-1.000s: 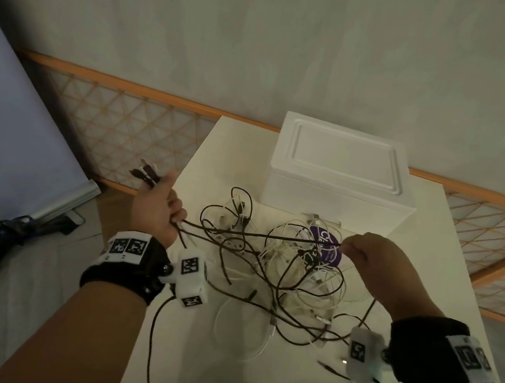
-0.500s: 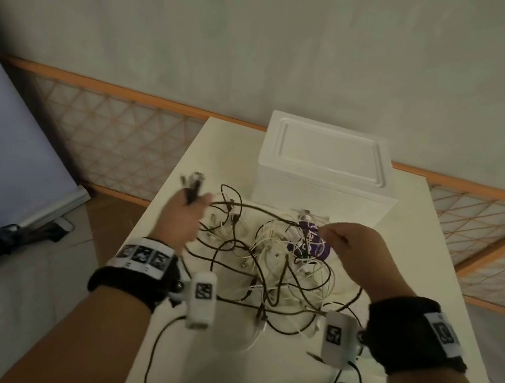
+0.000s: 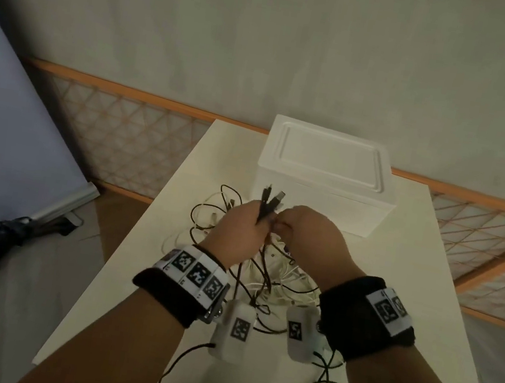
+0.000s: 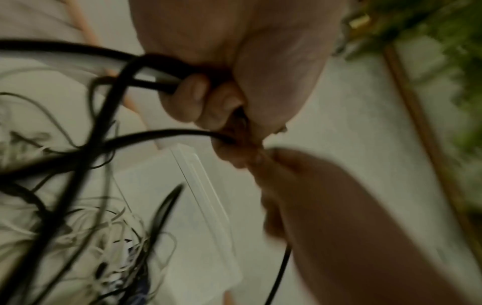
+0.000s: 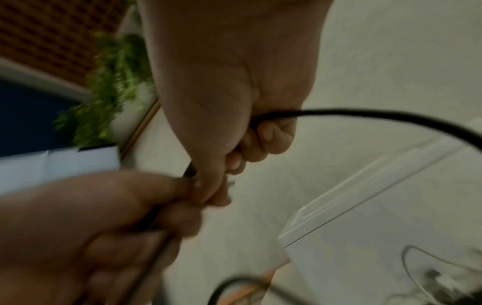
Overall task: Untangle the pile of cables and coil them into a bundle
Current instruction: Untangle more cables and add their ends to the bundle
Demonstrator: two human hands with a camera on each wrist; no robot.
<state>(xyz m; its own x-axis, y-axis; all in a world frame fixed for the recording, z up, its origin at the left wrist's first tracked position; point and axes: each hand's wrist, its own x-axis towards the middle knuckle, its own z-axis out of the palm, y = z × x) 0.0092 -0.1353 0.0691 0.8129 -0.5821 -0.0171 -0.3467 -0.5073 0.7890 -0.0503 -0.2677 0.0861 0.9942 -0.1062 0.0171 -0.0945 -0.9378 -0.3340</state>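
Above the table point(image 3: 396, 280): cable pile point(image 3: 276, 281), black and white, tangled.
We find left hand point(image 3: 238, 229) and right hand point(image 3: 307, 233) both gripping black cable point(image 3: 267, 207).

No readable text, brand, number or sign appeared in any view.

The only printed markings were black-and-white square fiducial patterns, which carried no legible characters:
- three on the white band point(image 3: 195, 273) of the left wrist;
- two on the white band point(image 3: 388, 309) of the right wrist;
- one on each of the two white camera housings, the left housing point(image 3: 234, 329) and the right housing point(image 3: 301, 333), which hung below the wrists over the near half of the desk point(image 3: 412, 283).

The white box point(image 3: 326, 176) at the far edge of the desk bore no printing. Both wrist views were too blurred to show any lettering.
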